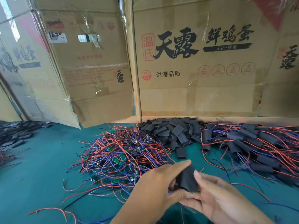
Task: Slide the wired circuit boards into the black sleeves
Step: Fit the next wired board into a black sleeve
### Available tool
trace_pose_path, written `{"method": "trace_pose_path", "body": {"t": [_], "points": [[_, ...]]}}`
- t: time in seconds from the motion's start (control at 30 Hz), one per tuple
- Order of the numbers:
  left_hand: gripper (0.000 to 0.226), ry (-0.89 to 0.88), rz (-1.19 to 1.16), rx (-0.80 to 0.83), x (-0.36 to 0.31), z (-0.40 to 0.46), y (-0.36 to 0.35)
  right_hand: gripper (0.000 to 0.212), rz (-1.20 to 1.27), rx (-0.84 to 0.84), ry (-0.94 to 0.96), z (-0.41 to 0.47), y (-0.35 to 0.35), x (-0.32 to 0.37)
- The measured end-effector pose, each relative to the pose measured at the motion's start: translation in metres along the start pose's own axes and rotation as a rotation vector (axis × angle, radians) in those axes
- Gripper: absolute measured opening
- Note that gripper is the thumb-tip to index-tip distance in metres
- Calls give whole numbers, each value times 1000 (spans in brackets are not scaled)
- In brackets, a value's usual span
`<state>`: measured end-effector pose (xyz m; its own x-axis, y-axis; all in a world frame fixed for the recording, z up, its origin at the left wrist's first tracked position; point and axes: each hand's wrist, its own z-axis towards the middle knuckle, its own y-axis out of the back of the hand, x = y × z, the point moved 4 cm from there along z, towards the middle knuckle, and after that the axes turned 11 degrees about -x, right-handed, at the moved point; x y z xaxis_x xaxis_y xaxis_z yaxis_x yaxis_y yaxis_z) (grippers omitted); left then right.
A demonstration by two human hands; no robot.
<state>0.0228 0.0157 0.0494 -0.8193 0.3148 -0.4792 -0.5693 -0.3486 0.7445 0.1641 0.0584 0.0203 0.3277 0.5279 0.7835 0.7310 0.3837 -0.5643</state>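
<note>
Both your hands are together low in front of you, clamped on one black sleeve [188, 179]. Your left hand [155, 186] has its index finger laid over the sleeve's top and its thumb under it; your right hand [215, 194] pinches the sleeve from the right, thumb on the front face. Whether a board is already inside this sleeve you can't tell — no board shows at either end, and a red wire [250, 190] running off to the right may or may not belong to it.

Progress, judged from the piles: the finished heap [258, 143] on the right of the bench [48, 159] is big, sleeves with red and blue wires trailing out, so a good share looks done. Left of your hands the tangle of unsleeved boards [123, 152], green boards among red and blue wires, is still large — plenty left. The stock of empty sleeves [171, 131] sits between the two piles, against the cardboard boxes [202, 78], and looks ample. More dark pieces lie at the far left edge [17, 135], too blurred to say what they are.

Roughly mid-task: this piece in hand, then the whole tangle to go.
</note>
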Motion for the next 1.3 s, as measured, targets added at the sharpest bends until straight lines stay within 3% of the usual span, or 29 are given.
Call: {"method": "trace_pose_path", "body": {"t": [0.1, 0.27, 0.47, 0.53, 0.63, 0.73, 0.8, 0.93, 1.03, 1.17, 1.3], "points": [[66, 22, -46, -38, 5, 0, 5, 48, 7, 3, -22, 0, 0, 0], [65, -12, -46, -25, 4, -1, 4, 75, 8, 49, -9, 2, 0, -4], [76, -26, -17, 133, 5, -3, 1, 45, 51, -47, -31, 6, 6, -8], [68, 53, -38, 75, 26, 6, 17, 34, 91, -129, 10, 9, 10, -5], [45, 177, 348, -123, 77, 33, 46, 38, 99, -180, 3, 11, 10, -1], [43, 239, 717, -57, 115, 46, 48, 61, 147, -146, -102, 18, 7, -3], [43, 202, 818, -15, 126, 51, 42, 70, 168, -148, -115, 18, 5, -2], [38, 130, 912, -36, 128, 57, 34, 66, 127, -200, -33, 11, 7, 1], [27, 150, 808, -77, 121, 64, 38, 64, 103, -234, -6, 8, 6, 2], [7, 274, 336, -399, 93, 71, 77, 61, 84, -261, 46, 9, 7, 4], [4, 348, 91, -663, 72, 66, 125, 54, 59, -254, 89, 12, 13, 3]]}}
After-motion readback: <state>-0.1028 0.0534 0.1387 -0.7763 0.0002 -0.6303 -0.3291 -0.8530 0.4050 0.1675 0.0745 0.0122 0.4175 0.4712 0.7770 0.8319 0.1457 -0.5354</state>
